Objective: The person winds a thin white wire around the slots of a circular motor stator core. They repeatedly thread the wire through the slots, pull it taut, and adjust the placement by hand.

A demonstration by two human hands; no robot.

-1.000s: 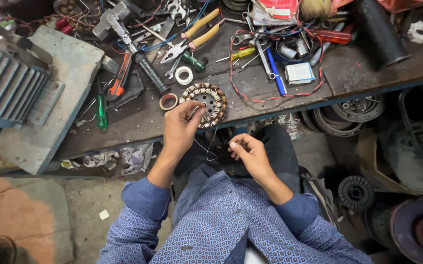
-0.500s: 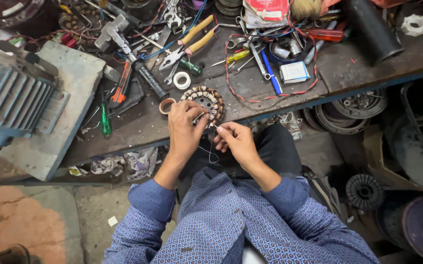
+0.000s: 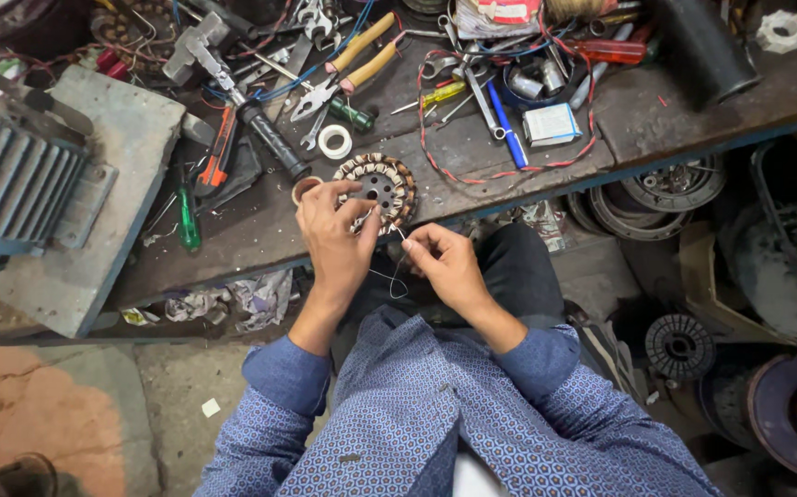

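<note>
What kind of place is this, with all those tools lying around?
Probably a motor repair workshop. The left hand rests on a round copper-wound motor stator on a worn dark workbench, yellow-handled pliers lie among other tools, and a ribbed grey-blue motor housing sits nearby.

The round stator of copper windings and dull metal [image 3: 376, 187] – matt; the thin white thread [image 3: 395, 272] smooth; the dark worn wooden workbench [image 3: 260, 235] – rough, stained.
</note>
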